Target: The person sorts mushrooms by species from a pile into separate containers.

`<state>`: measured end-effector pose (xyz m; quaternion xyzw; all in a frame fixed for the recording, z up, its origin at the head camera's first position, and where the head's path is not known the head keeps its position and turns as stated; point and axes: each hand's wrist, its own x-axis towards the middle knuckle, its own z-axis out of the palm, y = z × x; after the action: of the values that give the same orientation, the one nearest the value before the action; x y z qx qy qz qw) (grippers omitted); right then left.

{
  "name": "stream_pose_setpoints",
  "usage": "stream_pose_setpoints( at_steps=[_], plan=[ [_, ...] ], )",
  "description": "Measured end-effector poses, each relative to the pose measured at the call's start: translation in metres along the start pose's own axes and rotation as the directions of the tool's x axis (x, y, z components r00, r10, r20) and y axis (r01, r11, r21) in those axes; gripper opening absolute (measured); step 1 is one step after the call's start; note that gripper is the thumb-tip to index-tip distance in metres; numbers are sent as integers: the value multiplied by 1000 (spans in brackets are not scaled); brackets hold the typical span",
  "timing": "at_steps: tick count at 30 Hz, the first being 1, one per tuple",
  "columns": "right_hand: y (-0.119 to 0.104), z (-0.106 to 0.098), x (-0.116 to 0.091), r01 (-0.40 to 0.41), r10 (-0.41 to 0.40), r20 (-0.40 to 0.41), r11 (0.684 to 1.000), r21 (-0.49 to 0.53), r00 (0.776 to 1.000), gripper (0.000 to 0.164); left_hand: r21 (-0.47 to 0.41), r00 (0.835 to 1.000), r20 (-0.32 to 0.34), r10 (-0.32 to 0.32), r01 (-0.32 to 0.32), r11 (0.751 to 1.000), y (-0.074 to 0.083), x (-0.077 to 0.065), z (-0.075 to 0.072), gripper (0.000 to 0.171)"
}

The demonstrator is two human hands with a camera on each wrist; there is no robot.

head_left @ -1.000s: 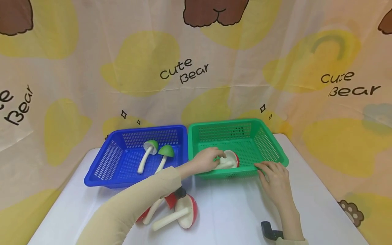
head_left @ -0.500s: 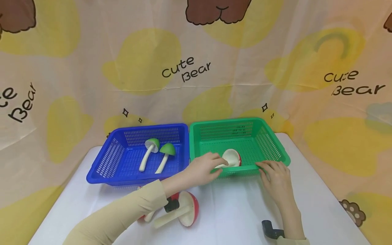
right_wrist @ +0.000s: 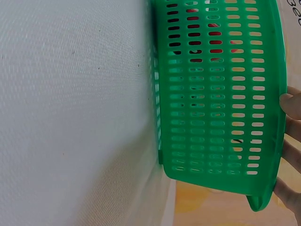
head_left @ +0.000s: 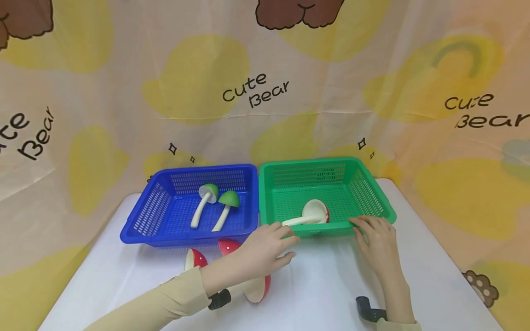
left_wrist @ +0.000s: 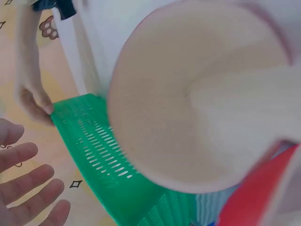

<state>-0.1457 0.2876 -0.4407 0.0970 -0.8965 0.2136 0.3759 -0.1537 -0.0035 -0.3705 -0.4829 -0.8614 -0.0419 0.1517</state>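
Note:
My left hand [head_left: 258, 253] hovers over the table in front of the green basket [head_left: 366, 195], fingers loosely spread and holding nothing. My right hand [head_left: 377, 239] grips the basket's front rim near its right corner, thumb [right_wrist: 291, 104] on the outside. A red-capped toy mushroom [head_left: 315, 210] lies in the green basket, pale underside up, its stem along the front wall. Under my left forearm lie several red mushrooms, partly hidden; one red cap [head_left: 197, 258] shows left of it and another mushroom [head_left: 257, 289] below my hand. A mushroom's pale underside [left_wrist: 155, 103] fills much of the left wrist view.
The blue basket [head_left: 141, 216] stands left of the green one and holds two green-capped mushrooms [head_left: 229, 199]. Both baskets stand on a white table [head_left: 323, 285], close to a patterned curtain [head_left: 198, 82]. Black wrist mounts [head_left: 220, 299] protrude from both wrists.
My left hand has let go of the red mushroom in the green basket and drawn back over the rim toward the front left. My right hand keeps its place on the rim.

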Motion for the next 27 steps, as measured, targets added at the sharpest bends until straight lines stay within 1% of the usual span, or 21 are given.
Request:
stream_pose_setpoints(
  at_steps=[7, 11, 14, 16, 21, 25, 27],
  plan=[
    [0, -1, 0, -7, 7, -4, 1000, 8, 1000, 25, 108, 996, 88, 0, -10, 994, 8, -20, 7, 29],
    [0, -1, -1, -14, 14, 5, 1000, 7, 1000, 25, 160, 987, 162, 2, -28, 987, 10, -31, 13, 31],
    [0, -1, -1, -18, 18, 9, 1000, 6, 1000, 25, 176, 981, 192, 17, -52, 983, 9, -38, 20, 34],
    [0, -1, -1, -19, 19, 9, 1000, 7, 1000, 25, 183, 982, 188, 33, -68, 981, 8, -42, 25, 36],
    [0, 1, -1, -19, 19, 11, 1000, 15, 1000, 25, 222, 988, 144, 58, -90, 971, 6, -53, 34, 38],
    [-1, 1, -1, -12, 12, 6, 1000, 13, 1000, 25, 251, 993, 99, 67, -90, 964, 7, -58, 38, 38],
    [-1, 1, 0, -10, 10, 5, 1000, 13, 1000, 25, 258, 994, 88, 67, -87, 962, 8, -61, 38, 38]
  ],
)
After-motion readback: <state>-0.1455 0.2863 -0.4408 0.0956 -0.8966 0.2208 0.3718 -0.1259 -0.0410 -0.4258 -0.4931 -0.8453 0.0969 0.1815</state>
